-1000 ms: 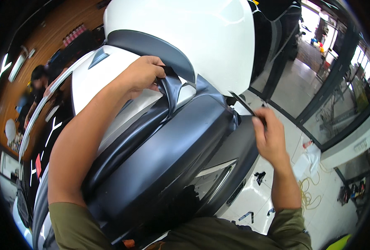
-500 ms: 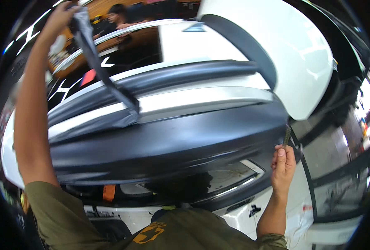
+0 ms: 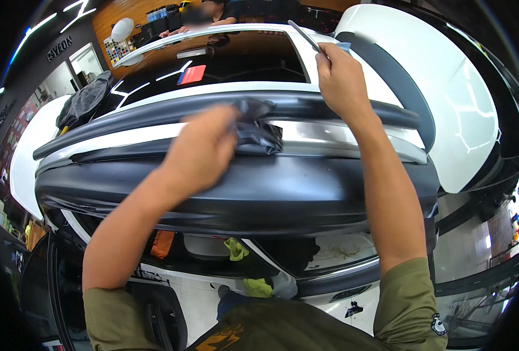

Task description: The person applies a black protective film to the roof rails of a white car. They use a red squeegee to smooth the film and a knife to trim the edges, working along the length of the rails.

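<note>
My left hand (image 3: pixel 204 143), blurred by motion, is closed on a crumpled piece of shiny black film (image 3: pixel 259 131) over the car's roof rail. The silver part of the rail (image 3: pixel 318 133) shows to the right of this film. My right hand (image 3: pixel 342 79) is raised over the roof's right end, its fingers closed round a slim dark tool (image 3: pixel 304 35) whose exact kind I cannot make out. A small blue piece (image 3: pixel 344 45) shows just behind that hand. Satin black sheeting (image 3: pixel 271 181) covers the car's side below the rail, and a dark band (image 3: pixel 148 120) runs above it.
A red card (image 3: pixel 192 75) lies on the glossy black roof (image 3: pixel 242 55). Another person (image 3: pixel 213 17) is at the far side. The white tailgate (image 3: pixel 423 88) stands raised at the right. A yellow-green cloth (image 3: pixel 236 249) and an orange item (image 3: pixel 162 244) show in the door opening.
My left hand has come down and right from the upper left; the long strip of film is now bunched. My right hand has risen from the lower right with the slim tool.
</note>
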